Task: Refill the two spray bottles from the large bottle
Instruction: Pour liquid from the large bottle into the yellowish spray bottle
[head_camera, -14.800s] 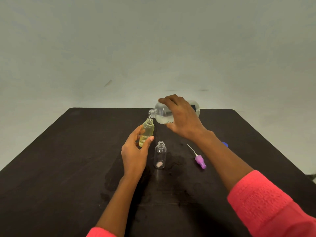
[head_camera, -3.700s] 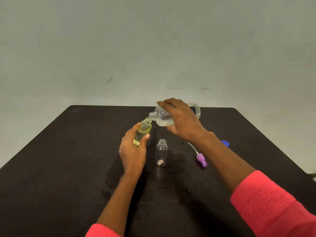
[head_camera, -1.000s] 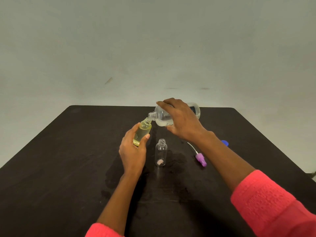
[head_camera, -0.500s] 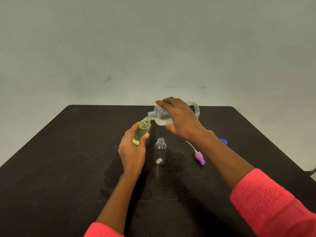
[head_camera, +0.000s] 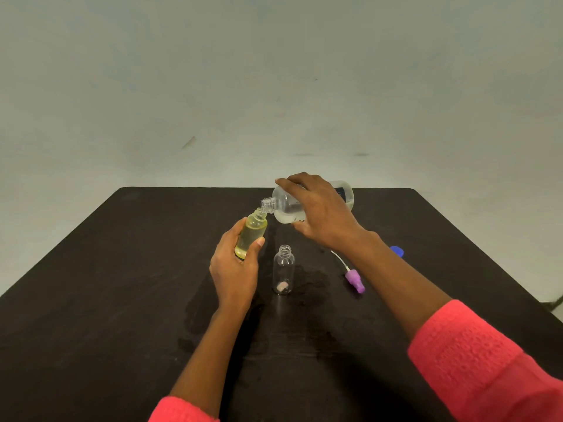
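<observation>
Your right hand (head_camera: 323,217) grips the tipped large bottle (head_camera: 285,208), mouth at the yellow spray bottle (head_camera: 253,233) clutched in your left hand (head_camera: 234,272); clear bottle (head_camera: 284,268) at its four o'clock.

The large clear bottle (head_camera: 285,208) is tipped sideways in the air, its mouth right at the neck of the tilted, yellow-filled spray bottle (head_camera: 251,234). The clear spray bottle (head_camera: 284,266) stands upright and uncapped just beside.

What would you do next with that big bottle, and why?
Probably tip the large bottle back upright with the right hand to stop the pour: the yellow bottle gripped by the left hand looks filled almost to its neck, while the clear bottle on the table stands open and seems unfilled.
</observation>
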Demonstrator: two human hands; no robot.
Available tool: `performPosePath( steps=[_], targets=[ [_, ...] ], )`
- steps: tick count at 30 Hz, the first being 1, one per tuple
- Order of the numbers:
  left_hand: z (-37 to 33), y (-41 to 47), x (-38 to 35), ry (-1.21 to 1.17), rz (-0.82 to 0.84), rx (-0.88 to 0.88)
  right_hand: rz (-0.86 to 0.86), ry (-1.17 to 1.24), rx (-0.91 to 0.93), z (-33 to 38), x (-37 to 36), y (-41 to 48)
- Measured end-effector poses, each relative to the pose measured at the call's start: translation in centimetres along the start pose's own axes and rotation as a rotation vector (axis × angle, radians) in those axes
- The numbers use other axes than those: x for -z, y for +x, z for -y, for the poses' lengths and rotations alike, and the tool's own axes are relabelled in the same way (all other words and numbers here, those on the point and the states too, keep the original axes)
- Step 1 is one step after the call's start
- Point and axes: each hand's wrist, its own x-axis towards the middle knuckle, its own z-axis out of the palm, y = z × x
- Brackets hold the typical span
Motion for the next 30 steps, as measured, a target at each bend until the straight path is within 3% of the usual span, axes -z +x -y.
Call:
performPosePath(
  steps=[30],
  targets=[
    [0.24, -0.01, -0.15, -0.004, 0.007, -0.002, 0.007, -0.013, -0.003, -0.15, 0.16, -0.08]
  ],
)
